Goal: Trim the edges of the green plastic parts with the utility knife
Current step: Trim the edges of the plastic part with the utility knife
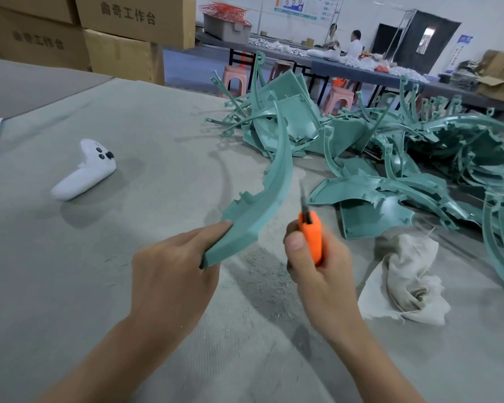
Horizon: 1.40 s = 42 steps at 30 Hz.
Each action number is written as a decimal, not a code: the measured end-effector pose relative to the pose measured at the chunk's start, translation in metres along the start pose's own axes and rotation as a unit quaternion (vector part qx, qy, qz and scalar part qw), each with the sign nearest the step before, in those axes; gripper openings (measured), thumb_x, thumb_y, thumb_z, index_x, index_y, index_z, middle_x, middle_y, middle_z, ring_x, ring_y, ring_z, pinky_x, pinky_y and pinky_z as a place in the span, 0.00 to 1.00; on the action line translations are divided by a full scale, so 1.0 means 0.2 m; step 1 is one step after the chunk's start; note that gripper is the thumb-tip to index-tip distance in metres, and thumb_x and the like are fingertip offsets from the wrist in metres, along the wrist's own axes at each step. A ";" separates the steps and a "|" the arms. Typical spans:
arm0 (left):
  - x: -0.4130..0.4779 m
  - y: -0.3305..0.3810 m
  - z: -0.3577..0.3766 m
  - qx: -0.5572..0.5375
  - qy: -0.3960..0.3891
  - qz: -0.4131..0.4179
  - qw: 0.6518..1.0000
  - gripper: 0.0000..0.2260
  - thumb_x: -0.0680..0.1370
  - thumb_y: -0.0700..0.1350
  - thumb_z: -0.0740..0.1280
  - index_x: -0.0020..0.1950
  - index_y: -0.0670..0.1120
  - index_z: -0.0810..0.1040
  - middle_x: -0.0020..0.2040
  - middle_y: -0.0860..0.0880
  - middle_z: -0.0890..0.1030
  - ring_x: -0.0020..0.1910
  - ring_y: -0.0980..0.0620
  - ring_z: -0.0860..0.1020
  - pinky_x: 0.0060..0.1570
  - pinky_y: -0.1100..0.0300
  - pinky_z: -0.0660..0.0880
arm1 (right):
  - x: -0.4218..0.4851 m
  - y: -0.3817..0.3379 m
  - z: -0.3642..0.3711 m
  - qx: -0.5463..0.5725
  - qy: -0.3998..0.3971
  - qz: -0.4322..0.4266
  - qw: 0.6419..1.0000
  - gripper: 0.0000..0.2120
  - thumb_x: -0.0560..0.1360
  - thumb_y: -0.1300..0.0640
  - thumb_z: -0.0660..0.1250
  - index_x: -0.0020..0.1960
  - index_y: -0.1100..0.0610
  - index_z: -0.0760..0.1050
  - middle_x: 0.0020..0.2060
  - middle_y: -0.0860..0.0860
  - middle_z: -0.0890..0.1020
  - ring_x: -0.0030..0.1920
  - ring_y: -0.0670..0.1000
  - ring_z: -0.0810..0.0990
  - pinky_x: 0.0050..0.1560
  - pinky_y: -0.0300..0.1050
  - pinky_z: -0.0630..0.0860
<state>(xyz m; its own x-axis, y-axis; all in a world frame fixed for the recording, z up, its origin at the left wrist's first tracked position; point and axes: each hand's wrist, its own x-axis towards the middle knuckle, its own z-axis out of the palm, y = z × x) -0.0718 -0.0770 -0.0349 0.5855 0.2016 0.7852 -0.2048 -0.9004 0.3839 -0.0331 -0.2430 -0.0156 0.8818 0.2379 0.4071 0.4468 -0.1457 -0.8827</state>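
1. Two bare hands work over a grey cloth-covered table [99,257], seen from the person's own head.
2. The left hand [169,274] grips the near end of one long curved green part [271,181], fingers curled under it and the thumb lying along its top. From that grip the part arcs up and away, clear of the table.
3. The right hand [317,269] is wrapped tightly round one orange utility knife [312,237], with the thumb against its side. The blade [303,199] sticks up out of the fist, just right of the held part's edge; whether it touches is unclear.
4. Beyond the right hand's grip and off to its right lies one big heap of green plastic parts [419,158], curved strips and flat panels, too tangled to count.
5. One crumpled pale rag [408,280] lies just right of the knife hand.
6. Green shavings [262,274] are scattered on the table between and below the two hands.
7. One white game controller [85,170] lies well left of the left hand's grip.
8. Four cardboard boxes [122,18] are stacked far beyond the left hand.
9. Two people [354,42] sit at a distant table.
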 end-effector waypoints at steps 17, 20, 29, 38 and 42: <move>0.01 -0.02 -0.01 0.045 -0.012 0.166 0.985 0.18 0.70 0.32 0.58 0.48 0.41 0.86 0.46 0.47 0.86 0.44 0.47 0.85 0.36 0.57 0.78 | 0.04 -0.04 -0.10 0.198 -0.047 0.164 0.965 0.14 0.76 0.49 0.69 0.33 0.50 0.77 0.23 0.48 0.64 0.23 0.47 0.60 0.24 0.37 0.61; 0.01 -0.03 -0.01 0.050 -0.010 0.169 0.984 0.18 0.69 0.31 0.58 0.48 0.41 0.86 0.46 0.47 0.86 0.44 0.47 0.85 0.37 0.58 0.78 | 0.03 -0.04 -0.10 0.197 -0.049 0.166 0.965 0.14 0.76 0.47 0.69 0.33 0.49 0.77 0.23 0.48 0.64 0.23 0.47 0.60 0.24 0.37 0.60; 0.01 -0.03 -0.02 0.059 -0.007 0.168 0.984 0.17 0.67 0.29 0.62 0.48 0.40 0.86 0.46 0.47 0.86 0.44 0.47 0.85 0.39 0.58 0.76 | 0.04 -0.03 -0.10 0.171 -0.010 0.135 0.976 0.10 0.76 0.56 0.68 0.35 0.51 0.77 0.23 0.48 0.68 0.23 0.47 0.62 0.24 0.38 0.62; 0.02 -0.01 -0.02 0.022 -0.005 0.115 0.993 0.20 0.67 0.33 0.56 0.46 0.41 0.86 0.43 0.47 0.86 0.39 0.47 0.85 0.35 0.59 0.77 | 0.03 -0.01 -0.11 0.126 0.042 0.076 0.988 0.03 0.76 0.63 0.70 0.47 0.56 0.80 0.37 0.52 0.84 0.24 0.46 0.67 0.26 0.39 0.64; 0.02 -0.01 -0.03 0.042 -0.011 0.126 0.991 0.20 0.67 0.33 0.56 0.47 0.42 0.86 0.44 0.48 0.86 0.41 0.48 0.85 0.35 0.60 0.76 | -0.01 -0.04 -0.07 0.051 0.062 0.012 0.997 0.02 0.72 0.59 0.75 0.41 0.54 0.83 0.30 0.47 0.84 0.23 0.45 0.71 0.26 0.35 0.69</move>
<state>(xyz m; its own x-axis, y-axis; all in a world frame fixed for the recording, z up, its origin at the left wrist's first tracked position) -0.0734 -0.0720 -0.0310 0.5413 -0.0420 0.8398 -0.2822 -0.9499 0.1343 -0.0357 -0.2557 -0.0059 0.9065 0.1141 0.4065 0.4139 -0.0502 -0.9089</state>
